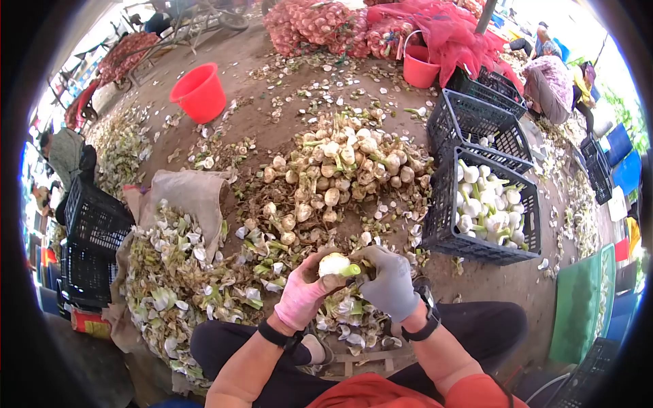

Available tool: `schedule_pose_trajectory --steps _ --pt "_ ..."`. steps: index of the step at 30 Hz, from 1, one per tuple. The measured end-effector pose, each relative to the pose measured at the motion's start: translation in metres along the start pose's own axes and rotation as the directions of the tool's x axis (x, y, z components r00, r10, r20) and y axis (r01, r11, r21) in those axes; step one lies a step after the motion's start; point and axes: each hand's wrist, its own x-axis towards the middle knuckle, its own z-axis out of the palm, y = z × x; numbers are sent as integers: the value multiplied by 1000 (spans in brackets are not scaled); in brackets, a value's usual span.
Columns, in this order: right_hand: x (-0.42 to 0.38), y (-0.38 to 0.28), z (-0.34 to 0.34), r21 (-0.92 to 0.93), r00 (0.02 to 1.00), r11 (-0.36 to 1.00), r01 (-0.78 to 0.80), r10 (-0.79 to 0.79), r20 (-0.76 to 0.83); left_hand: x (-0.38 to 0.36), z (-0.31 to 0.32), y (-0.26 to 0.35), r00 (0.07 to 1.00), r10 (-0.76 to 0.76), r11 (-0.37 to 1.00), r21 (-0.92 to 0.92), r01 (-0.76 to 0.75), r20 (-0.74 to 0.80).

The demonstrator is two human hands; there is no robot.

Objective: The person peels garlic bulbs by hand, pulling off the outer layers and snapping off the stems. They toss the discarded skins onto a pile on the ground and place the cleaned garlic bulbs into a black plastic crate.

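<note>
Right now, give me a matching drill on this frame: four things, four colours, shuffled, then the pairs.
Things:
1. left hand glove
2. right hand glove
3. bucket on the ground, upper left
4. crate holding peeled bulbs

Colours:
A. black
B. pink
C. red
D. grey

Pairs: 1-B, 2-D, 3-C, 4-A. Both hands grip one peeled bulb.
</note>
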Motion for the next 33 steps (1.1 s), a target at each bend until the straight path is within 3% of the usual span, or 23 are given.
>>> schedule_pose_trajectory --steps 4,6,7,9,11,13,19,28,30,33 --pt "2 3 0 -102 1000 995 20 -21 -3 -2 2 3 998 -56 992 -110 55 -9" --pt "6 6 -3 158 994 984 -89 78 70 -1 -3 4 991 -91 959 -261 114 99" --pt "8 6 -6 158 995 983 -88 78 70 0 -4 4 991 -90 959 -261 113 99" --pt "11 5 -12 378 981 915 -141 78 179 1 -6 5 988 -68 942 -319 109 139" --pt "12 5 -12 416 968 888 -197 108 227 1 -6 3 994 -51 952 -297 78 100" --pt "11 6 -10 222 992 975 -32 4 125 1 -3 2 997 -37 961 -272 54 68" --pt "3 -4 -3 -2 998 1000 13 -13 54 0 -1 2 999 -38 974 -223 43 29" --pt "3 4 -3 -70 988 985 158 -157 11 -1 -3 1 993 -117 966 -233 114 3" --pt "7 4 -8 -77 986 983 167 -167 14 0 -3 5 982 -151 951 -255 175 112" --pt "19 10 -12 -125 989 981 145 -139 55 -4 5 10 967 -201 937 -255 237 159"
